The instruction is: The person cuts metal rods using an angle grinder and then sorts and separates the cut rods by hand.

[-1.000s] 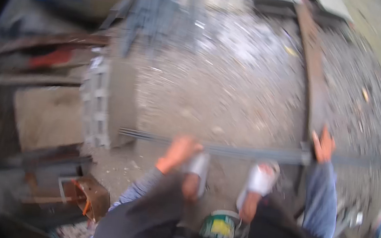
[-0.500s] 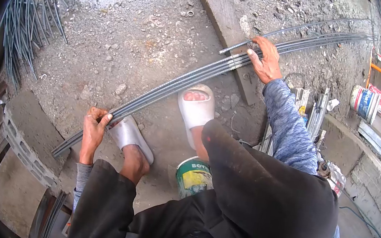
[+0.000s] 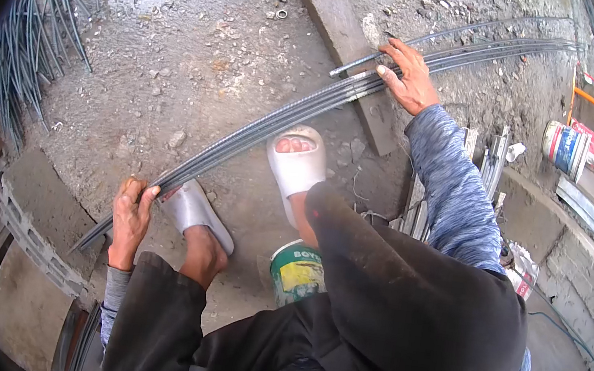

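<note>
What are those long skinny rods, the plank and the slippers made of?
The rods look like dull grey steel, with fine ridges along them. The plank is probably rough, weathered wood: brown, flat and scuffed. The slippers seem smooth, pale rubber or foam, thick and moulded; I can't tell which.

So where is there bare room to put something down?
Mainly the stony ground bordered by the loose rods, the plank and the long bars. A narrower gap lies between the slippers. It's crowded on the right, around the metal strips and blue-and-white bucket.
</note>
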{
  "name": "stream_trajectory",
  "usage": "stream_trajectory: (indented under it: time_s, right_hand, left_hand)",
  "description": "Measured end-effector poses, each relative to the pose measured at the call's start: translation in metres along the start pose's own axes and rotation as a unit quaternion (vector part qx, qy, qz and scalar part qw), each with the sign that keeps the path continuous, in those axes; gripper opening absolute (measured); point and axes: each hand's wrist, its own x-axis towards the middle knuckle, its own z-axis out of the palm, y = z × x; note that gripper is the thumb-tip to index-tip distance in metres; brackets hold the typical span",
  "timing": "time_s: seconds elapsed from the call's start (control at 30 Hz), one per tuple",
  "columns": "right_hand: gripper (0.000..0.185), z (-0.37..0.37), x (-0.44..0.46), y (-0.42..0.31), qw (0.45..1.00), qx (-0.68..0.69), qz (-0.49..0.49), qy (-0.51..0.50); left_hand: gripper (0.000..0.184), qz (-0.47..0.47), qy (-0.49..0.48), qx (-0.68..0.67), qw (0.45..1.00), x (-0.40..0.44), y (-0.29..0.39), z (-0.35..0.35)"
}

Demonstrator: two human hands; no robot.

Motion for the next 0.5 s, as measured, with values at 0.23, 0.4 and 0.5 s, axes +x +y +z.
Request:
stream_trajectory:
  time_s: [0.23,0.4,0.5]
  right_hand:
    - [0.069,0.002,0.008,0.012,0.996,-0.049,-0.022,-0.070]
    - [0.076,0.003,0.024,0.014,0.991,-0.105,-0.014,-0.086]
    - [0.076,-0.005,0.025,0.006,0.980,-0.162,-0.013,-0.116]
  left_hand:
    - [0.036,-0.026,-0.081,0.061,0.995,0.002,-0.007,-0.003]
    - [0.044,-0.070,-0.094,0.011,0.993,0.008,-0.007,0.002]
    - [0.046,-0.076,-0.105,-0.008,0.991,0.010,-0.009,0.002]
